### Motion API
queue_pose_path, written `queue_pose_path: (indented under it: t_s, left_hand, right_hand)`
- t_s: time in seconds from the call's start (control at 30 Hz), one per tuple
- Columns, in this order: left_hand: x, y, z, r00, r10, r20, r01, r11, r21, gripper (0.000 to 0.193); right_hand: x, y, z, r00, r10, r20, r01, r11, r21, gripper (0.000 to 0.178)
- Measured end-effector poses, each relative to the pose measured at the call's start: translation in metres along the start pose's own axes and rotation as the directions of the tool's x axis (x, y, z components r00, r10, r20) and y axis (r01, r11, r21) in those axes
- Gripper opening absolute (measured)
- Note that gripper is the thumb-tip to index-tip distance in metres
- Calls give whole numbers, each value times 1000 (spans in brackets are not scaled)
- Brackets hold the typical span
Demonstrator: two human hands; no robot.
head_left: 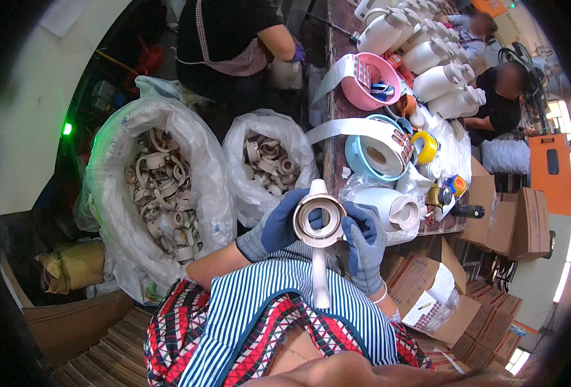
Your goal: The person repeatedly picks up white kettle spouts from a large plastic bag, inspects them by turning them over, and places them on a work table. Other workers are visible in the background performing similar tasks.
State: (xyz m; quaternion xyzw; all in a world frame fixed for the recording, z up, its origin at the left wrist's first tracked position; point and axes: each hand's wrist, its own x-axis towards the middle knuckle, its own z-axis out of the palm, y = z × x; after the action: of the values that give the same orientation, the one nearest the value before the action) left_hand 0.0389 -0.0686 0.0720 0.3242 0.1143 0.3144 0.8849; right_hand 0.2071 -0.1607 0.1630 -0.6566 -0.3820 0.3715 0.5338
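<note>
In front of my chest I hold a cream plastic jug collar [305, 237], a round ring with a spout at the top and a long handle hanging down. My left hand [269, 227], in a blue-grey work glove, grips the ring's left side, and some fingertips show through its opening. On the other side my right hand [365, 248], gloved alike, has its fingers bent against the ring's right edge. A white jug [379, 209] lies on the table just beyond my right hand.
Two plastic-lined sacks of similar parts, a large sack [95, 174] and a smaller sack [234, 155], stand left. The table [337, 48] bears a pink basin [356, 97], a blue basin [356, 164] with a label roll, and several jugs. Cardboard boxes [421, 290] fill the right. Co-workers are beyond.
</note>
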Motion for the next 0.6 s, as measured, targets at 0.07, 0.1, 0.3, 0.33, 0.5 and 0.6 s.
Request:
queue_pose_path:
  t_s: [0.07, 0.1, 0.3, 0.33, 0.5, 0.6]
  left_hand:
    - [0, 0, -3, 991, 125, 49, -133, 964, 229, 45]
    - [0, 2, -7, 999, 32, 26, -35, 996, 87, 45]
    - [3, 0, -3, 982, -186, 21, 175, 871, -459, 45]
    - [2, -1, -1, 981, -195, 17, 180, 867, -464, 46]
    - [3, -2, 2, 972, -235, -6, 219, 914, -342, 47]
    - [2, -10, -5, 951, -310, -12, 272, 853, -445, 47]
  right_hand:
    - [1, -1, 1, 1000, -8, -5, 8, 1000, 8, 31]
    - [0, -3, 2, 1000, -11, -7, 11, 1000, 18, 30]
    - [-2, 0, 2, 998, 62, -26, -59, 993, 99, 26]
    - [-3, 1, 1, 996, 80, -31, -76, 991, 112, 25]
    - [-3, 5, 0, 992, 114, -48, -106, 985, 137, 23]
    - [-4, 7, 0, 995, 79, -61, -70, 988, 134, 23]
